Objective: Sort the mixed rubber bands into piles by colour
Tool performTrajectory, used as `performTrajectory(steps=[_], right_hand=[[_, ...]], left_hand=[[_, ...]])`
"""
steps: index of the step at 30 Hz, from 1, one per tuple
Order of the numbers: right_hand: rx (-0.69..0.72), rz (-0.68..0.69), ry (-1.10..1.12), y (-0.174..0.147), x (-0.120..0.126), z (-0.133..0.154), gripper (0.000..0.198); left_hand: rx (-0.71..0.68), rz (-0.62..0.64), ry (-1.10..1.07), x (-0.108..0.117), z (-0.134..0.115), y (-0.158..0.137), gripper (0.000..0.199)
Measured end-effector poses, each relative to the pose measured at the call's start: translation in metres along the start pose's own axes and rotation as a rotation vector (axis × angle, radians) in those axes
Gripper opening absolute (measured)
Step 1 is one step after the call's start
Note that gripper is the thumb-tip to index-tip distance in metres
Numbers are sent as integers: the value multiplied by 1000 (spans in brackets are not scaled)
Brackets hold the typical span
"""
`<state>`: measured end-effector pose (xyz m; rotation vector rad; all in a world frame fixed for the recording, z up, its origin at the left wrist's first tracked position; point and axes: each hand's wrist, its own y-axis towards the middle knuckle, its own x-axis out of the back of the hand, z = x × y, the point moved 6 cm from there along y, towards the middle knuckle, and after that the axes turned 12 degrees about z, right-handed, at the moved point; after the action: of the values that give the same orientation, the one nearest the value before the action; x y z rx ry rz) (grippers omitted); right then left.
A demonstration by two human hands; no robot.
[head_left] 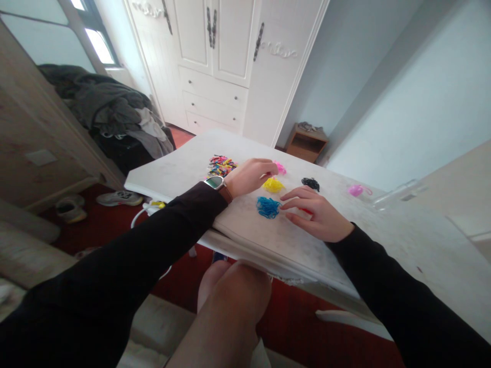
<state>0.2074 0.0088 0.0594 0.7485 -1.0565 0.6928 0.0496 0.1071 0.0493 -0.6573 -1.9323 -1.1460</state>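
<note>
My left hand (251, 177), with a watch (216, 182) on its wrist, reaches over the white table. Its fingers are bent together at the edge of a pink pile of small rubber bands (281, 167); whatever they pinch is hidden. Just below it lies a yellow pile of bands (272, 185). My right hand (318, 214) hovers palm down with fingers apart, its fingertips close to the blue pile of bands (267, 207). Red bands (307, 210) show partly beneath it. Behind that hand sits a black pile (310, 183). A mixed multicoloured heap (221, 166) lies beyond my left wrist.
On the right of the table (383, 245) are a pink pouch-like item (358, 190) and a clear plastic container (397, 195). A white cable (137, 217) hangs at the left edge. My knees are under the near edge. A wardrobe (215, 61) stands behind.
</note>
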Motion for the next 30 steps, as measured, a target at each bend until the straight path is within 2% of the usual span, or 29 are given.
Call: performTrajectory(steps=[13,18,23,30], right_hand=[[5,-7,-4,0,1,1,14],[-42,-32,-31,-1,2,-2,14],[-142,-115,-123,-6,6,-10,21],[-194,-99,-186,-4,-1,-22,34]], left_hand=[[-6,-49,-13,2,1,-1,16],[-25,-97,-21,3,2,-1,15],[-76,-109,-33,5,-3,-3,14],[-211,-84,-29,7,-18,-5,16]])
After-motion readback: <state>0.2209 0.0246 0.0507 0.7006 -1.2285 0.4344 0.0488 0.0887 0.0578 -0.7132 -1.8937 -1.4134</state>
